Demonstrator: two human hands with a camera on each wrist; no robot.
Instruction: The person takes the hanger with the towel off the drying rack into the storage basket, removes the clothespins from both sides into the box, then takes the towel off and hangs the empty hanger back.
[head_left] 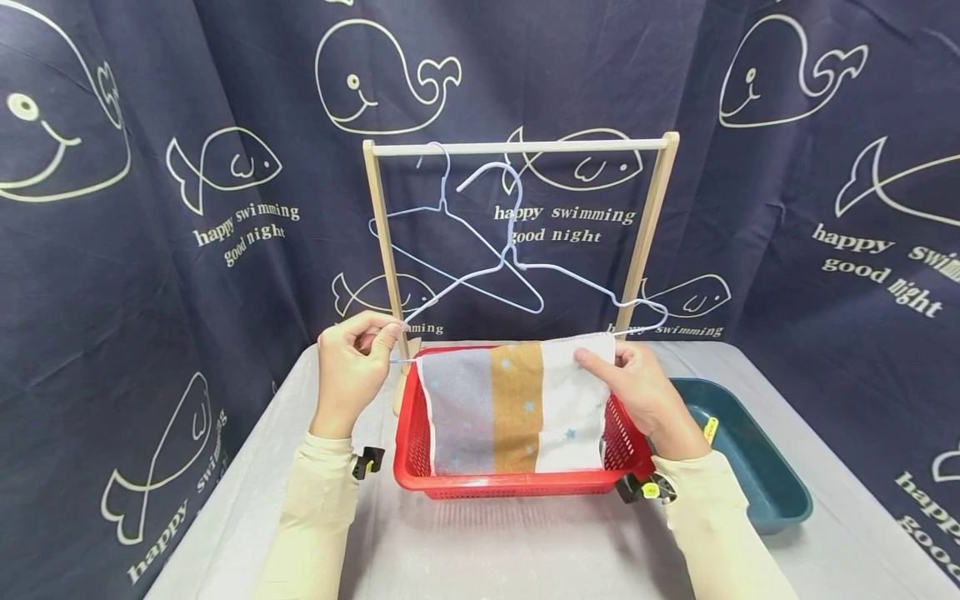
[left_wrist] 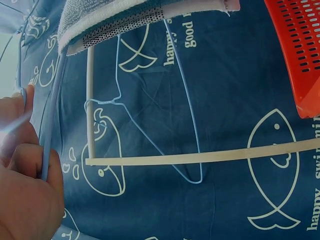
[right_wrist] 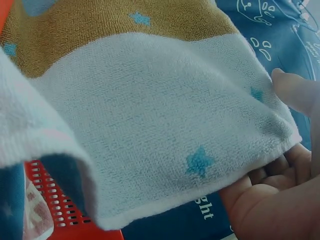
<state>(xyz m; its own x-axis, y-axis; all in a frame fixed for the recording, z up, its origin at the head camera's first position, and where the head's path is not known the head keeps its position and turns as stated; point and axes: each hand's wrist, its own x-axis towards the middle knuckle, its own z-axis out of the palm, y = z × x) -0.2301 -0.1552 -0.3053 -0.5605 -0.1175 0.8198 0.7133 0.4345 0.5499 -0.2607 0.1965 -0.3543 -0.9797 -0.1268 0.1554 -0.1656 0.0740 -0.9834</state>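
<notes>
A striped towel [head_left: 517, 408] in grey, brown and white with blue stars hangs over the bottom bar of a light blue wire hanger [head_left: 511, 250]. My left hand [head_left: 351, 362] pinches the hanger's left end between thumb and fingers; in the left wrist view, the left hand [left_wrist: 30, 185] has the wire running through its curled fingers. At the towel's upper right corner, my right hand [head_left: 647, 390] holds the white part, thumb in front and fingers behind. The right wrist view shows the towel [right_wrist: 145, 105] with its edge between thumb and curled fingers.
Below the towel stands a red perforated basket [head_left: 510, 485], with a patterned cloth [right_wrist: 37, 210] inside. Behind is a wooden rack [head_left: 525, 148] carrying another blue hanger [head_left: 445, 187]. A dark teal tray [head_left: 797, 500] sits at the right. A whale-print curtain surrounds the table.
</notes>
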